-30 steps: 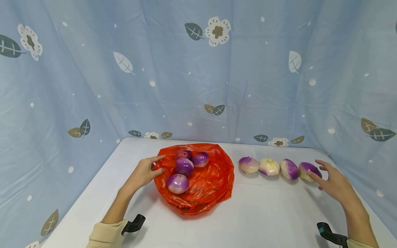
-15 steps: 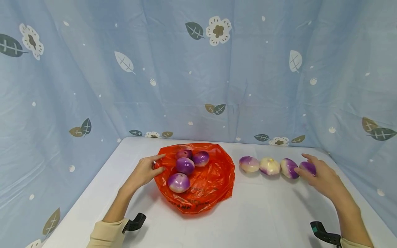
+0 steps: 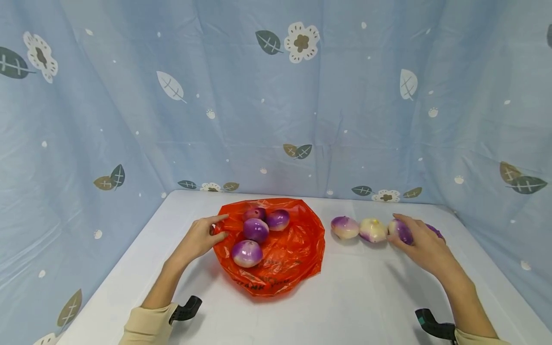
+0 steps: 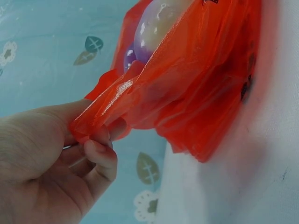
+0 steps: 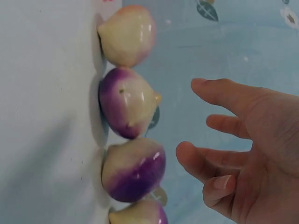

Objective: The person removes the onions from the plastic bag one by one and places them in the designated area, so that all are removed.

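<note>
My left hand (image 3: 199, 239) pinches the near-left rim of a red plastic bag (image 3: 295, 254); in the left wrist view the bunched film lies between thumb and fingers. Several glossy purple-and-white onions sit inside the opened bag, the lowest onion (image 3: 247, 253) nearest me. To the right, a row of onions lies on the table. My right hand (image 3: 427, 249) hovers over its right part, fingers apart and holding nothing, with the third onion (image 5: 134, 170) close to the fingertips. The row's rightmost onion (image 3: 435, 231) is mostly hidden behind that hand in the head view.
A white table (image 3: 345, 297) carries everything. A pale onion (image 3: 373, 230) and a purple-topped onion (image 3: 344, 227) form the left part of the row. Behind hangs a blue curtain (image 3: 241, 120) with leaf and flower prints, enclosing the back and sides.
My right hand has moved left along the row, from the rightmost onion to the third one. My left hand has kept its grip on the bag, and the onions have stayed in place.
</note>
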Demonstrator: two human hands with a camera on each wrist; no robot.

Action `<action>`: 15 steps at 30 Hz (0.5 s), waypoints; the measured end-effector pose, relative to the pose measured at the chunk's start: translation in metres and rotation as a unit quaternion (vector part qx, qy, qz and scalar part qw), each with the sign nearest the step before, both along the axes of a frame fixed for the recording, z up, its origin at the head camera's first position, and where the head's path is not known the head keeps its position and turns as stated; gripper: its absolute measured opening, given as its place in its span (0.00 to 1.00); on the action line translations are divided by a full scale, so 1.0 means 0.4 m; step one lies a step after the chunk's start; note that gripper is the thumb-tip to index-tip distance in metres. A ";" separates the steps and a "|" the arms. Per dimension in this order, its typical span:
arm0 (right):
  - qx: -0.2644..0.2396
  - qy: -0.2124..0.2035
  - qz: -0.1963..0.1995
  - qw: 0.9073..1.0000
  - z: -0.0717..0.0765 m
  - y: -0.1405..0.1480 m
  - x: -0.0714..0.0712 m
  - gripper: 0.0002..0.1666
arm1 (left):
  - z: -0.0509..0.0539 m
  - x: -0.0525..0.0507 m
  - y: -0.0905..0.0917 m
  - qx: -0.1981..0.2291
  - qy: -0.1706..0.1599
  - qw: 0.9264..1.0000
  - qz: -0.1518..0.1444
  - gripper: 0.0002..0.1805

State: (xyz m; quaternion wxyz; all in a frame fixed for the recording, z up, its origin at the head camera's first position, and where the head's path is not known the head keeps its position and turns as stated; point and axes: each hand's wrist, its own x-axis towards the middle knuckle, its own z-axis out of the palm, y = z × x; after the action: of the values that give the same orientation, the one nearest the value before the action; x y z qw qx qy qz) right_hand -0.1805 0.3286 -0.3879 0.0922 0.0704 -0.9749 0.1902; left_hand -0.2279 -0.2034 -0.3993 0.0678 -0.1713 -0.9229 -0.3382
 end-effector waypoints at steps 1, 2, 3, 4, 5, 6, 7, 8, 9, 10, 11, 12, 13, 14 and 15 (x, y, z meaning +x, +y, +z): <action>-0.001 -0.001 0.001 1.000 0.000 -0.006 0.001 0.41 | 0.002 0.001 0.000 0.000 -0.001 1.000 0.000 0.26; 0.000 -0.006 0.002 1.000 0.000 -0.012 0.003 0.41 | 0.002 0.000 0.000 -0.001 0.000 1.000 0.000 0.26; 0.000 -0.007 0.005 1.000 -0.001 -0.018 0.003 0.41 | 0.003 0.000 0.000 -0.003 0.000 1.000 0.000 0.26; 0.002 -0.007 0.008 1.000 -0.002 -0.025 0.004 0.41 | 0.003 0.000 0.000 -0.004 0.000 1.000 0.002 0.26; 0.005 -0.006 0.011 1.000 -0.003 -0.031 0.005 0.41 | 0.004 0.000 0.000 -0.006 0.002 1.000 0.002 0.26; 0.009 -0.002 0.016 1.000 -0.004 -0.038 0.005 0.41 | 0.004 0.000 0.000 -0.008 0.003 1.000 0.002 0.26; 0.012 0.004 0.022 1.000 -0.006 -0.045 0.004 0.40 | 0.003 0.000 0.000 -0.009 0.005 1.000 0.002 0.25; 0.015 0.014 0.029 0.999 -0.008 -0.052 0.003 0.38 | 0.003 0.000 -0.001 -0.010 0.007 1.000 0.003 0.25; 0.016 0.024 0.036 0.999 -0.010 -0.057 0.002 0.37 | 0.003 0.000 -0.001 -0.010 0.008 1.000 0.003 0.25; 0.019 0.033 0.042 0.998 -0.012 -0.063 0.002 0.36 | 0.003 0.000 0.000 -0.009 0.009 1.000 0.004 0.25; 0.018 0.040 0.048 0.998 -0.013 -0.069 0.002 0.35 | 0.003 0.000 -0.001 -0.008 0.010 1.000 0.002 0.25; 0.015 0.042 0.051 0.998 -0.015 -0.074 0.002 0.35 | 0.003 0.000 -0.001 -0.008 0.010 1.000 0.003 0.25; 0.013 0.044 0.054 0.997 -0.018 -0.078 0.002 0.35 | 0.003 0.000 -0.001 -0.007 0.009 1.000 0.004 0.25; 0.012 0.043 0.056 0.997 -0.020 -0.083 0.002 0.35 | 0.003 0.000 -0.001 -0.007 0.007 1.000 0.005 0.25; 0.012 0.039 0.055 0.998 -0.022 -0.088 0.003 0.36 | 0.003 0.000 -0.001 -0.008 0.005 1.000 0.005 0.25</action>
State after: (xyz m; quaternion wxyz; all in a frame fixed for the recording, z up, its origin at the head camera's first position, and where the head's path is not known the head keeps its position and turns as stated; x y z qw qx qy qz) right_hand -0.1794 0.2934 -0.3968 0.1182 0.1323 -0.9674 0.1805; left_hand -0.2279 -0.2036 -0.3980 0.0725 -0.1692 -0.9260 -0.3296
